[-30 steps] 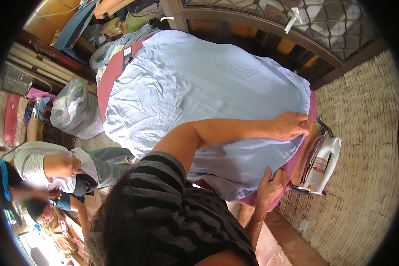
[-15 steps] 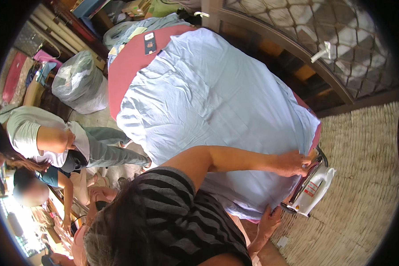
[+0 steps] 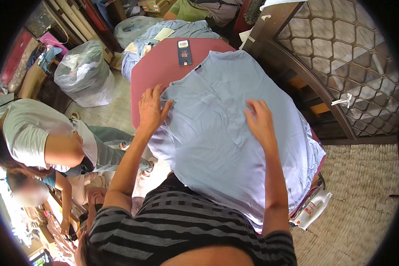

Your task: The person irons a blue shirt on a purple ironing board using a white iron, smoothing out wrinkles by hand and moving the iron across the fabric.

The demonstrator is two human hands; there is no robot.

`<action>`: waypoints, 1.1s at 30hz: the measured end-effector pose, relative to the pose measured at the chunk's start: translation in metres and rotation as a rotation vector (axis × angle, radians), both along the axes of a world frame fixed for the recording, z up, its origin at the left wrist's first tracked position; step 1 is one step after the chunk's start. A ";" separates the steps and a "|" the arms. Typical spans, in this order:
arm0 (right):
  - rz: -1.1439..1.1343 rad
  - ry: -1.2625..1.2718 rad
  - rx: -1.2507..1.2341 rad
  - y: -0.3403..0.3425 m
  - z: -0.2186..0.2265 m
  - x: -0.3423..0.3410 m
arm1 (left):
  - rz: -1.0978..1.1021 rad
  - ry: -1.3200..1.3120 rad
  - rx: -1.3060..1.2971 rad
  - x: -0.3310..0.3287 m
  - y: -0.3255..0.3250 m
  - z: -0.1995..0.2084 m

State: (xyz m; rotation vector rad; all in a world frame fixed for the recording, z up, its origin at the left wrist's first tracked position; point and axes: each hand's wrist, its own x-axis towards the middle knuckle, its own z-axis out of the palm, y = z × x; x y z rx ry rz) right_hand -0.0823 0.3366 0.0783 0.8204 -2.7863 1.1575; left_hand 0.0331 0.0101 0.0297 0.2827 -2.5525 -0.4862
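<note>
A light blue shirt is spread over a padded board with a dark red cover. My left hand is at the shirt's left edge, fingers and thumb apart, resting on or just over the cloth and the red cover. Over the middle right of the shirt is my right hand, its fingers apart and nothing in them; whether it touches the cloth I cannot tell. A white iron stands at the right end of the board, away from both hands. A dark tag lies on the red cover beyond the collar.
Light blue cloth is heaped at the board's far end. A stuffed clear plastic bag stands on the floor at the far left. People are close on the left. A dark-framed lattice gate borders the right side.
Both my hands have left the board's right end near the iron and moved left over the shirt. The shirt's far left part lies smoother. My view has swung round.
</note>
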 end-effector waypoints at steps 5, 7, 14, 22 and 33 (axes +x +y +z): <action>0.015 0.321 -0.020 -0.105 -0.038 -0.111 | 0.052 -0.098 0.314 -0.003 -0.010 -0.004; 0.014 0.309 0.045 -0.128 -0.038 -0.140 | 0.085 -0.074 0.431 -0.003 -0.014 -0.002; 0.127 -0.039 -0.169 -0.141 -0.024 -0.174 | -0.143 0.037 0.136 -0.024 -0.006 0.004; -0.160 0.384 -0.082 -0.027 -0.031 0.030 | -0.508 0.024 0.070 -0.083 0.074 0.001; -1.002 0.284 0.300 0.204 -0.058 0.247 | -0.348 -0.016 -0.143 -0.079 0.064 -0.014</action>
